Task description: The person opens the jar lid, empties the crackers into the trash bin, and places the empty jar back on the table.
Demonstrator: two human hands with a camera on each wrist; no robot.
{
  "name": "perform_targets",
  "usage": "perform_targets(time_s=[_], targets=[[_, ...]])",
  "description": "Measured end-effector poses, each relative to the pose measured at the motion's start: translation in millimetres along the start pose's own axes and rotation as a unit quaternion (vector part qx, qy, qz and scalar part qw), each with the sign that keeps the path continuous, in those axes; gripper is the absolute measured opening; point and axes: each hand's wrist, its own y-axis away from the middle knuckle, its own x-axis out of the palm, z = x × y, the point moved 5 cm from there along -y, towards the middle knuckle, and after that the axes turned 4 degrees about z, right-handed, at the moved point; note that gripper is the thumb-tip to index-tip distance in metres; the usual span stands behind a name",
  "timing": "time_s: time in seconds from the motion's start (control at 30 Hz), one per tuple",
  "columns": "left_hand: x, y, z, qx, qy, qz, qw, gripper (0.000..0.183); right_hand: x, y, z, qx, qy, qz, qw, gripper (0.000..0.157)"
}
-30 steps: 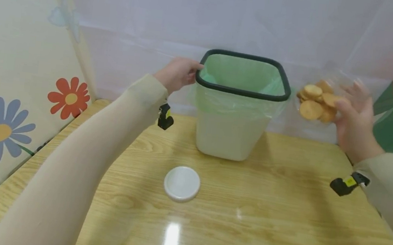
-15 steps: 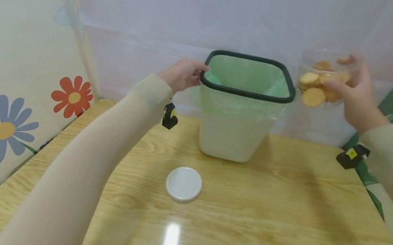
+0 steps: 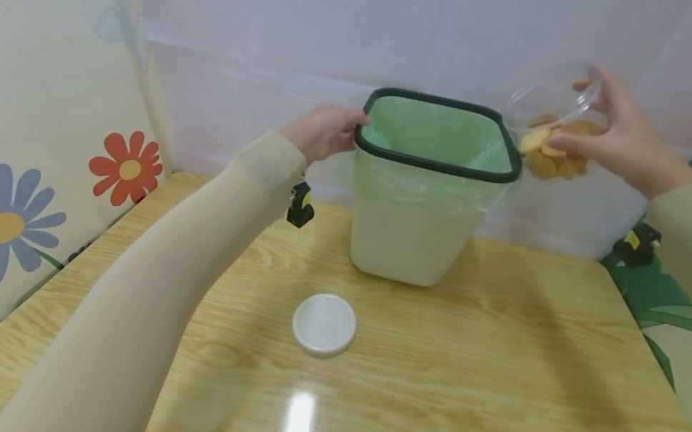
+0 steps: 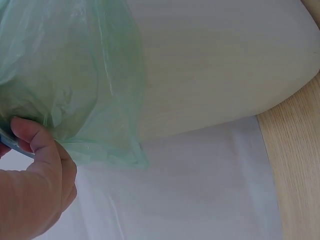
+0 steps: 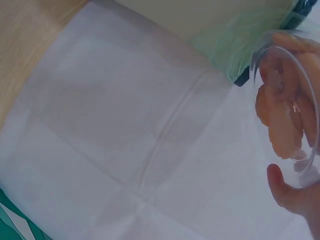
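Observation:
A pale waste bin (image 3: 408,234) with a black rim stands at the back of the table, lined with a green plastic bag (image 3: 428,129). My left hand (image 3: 324,132) grips the bin's left rim, thumb over the bag in the left wrist view. To the right of the bin, my right hand (image 3: 628,139) holds a clear plastic jar (image 3: 538,99) tilted toward the bin's right rim. Round, flat golden biscuits (image 3: 547,163) are inside the jar. The right wrist view shows the jar (image 5: 257,65) close to the bin's rim and bag.
A round white lid (image 3: 324,323) lies on the wooden table (image 3: 429,385) in front of the bin. Behind the bin hangs a pale sheet (image 3: 280,13). Flower-printed cloths (image 3: 2,228) flank the table on both sides.
My right hand has raised the jar of biscuits, tilted it and brought it to the left, close to the bin's rim. The left hand keeps its grip on the rim.

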Motion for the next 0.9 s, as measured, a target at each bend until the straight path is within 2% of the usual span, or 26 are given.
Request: perform_targets(time_s=[0.13, 0.27, 0.37, 0.53, 0.67, 0.8, 0.9], targets=[[1.4, 0.0, 0.2, 0.000, -0.005, -0.002, 1.0000, 0.020, -1.6, -7, 2, 0.013, 0.040, 0.025, 0.999, 0.116], [1.0, -0.5, 1.1, -0.007, 0.000, -0.009, 0.9999, 0.033, 0.3, -10, 4, 0.022, 0.047, 0.038, 0.998, 0.122], [1.4, -0.7, 1.4, -0.008, 0.001, -0.013, 0.9999, 0.033, 1.9, -13, 9, 0.004, 0.064, 0.040, 0.997, 0.123], [2.4, -0.6, 1.8, 0.000, -0.031, -0.021, 0.9993, 0.018, 5.0, -19, 22, -0.045, 0.125, 0.033, 0.991, 0.120], [6.0, -1.4, 3.7, 0.002, -0.041, -0.018, 0.9990, 0.024, 7.2, -18, 28, -0.088, 0.192, 0.021, 0.977, 0.118], [9.0, -2.9, 3.1, -0.017, -0.016, -0.019, 0.9995, 0.026, 10.6, -16, 35, -0.119, 0.269, 0.007, 0.956, 0.115], [9.3, -3.4, 0.1, -0.037, 0.002, -0.017, 0.9992, 0.023, 12.4, -16, 39, -0.128, 0.301, 0.002, 0.945, 0.114]])
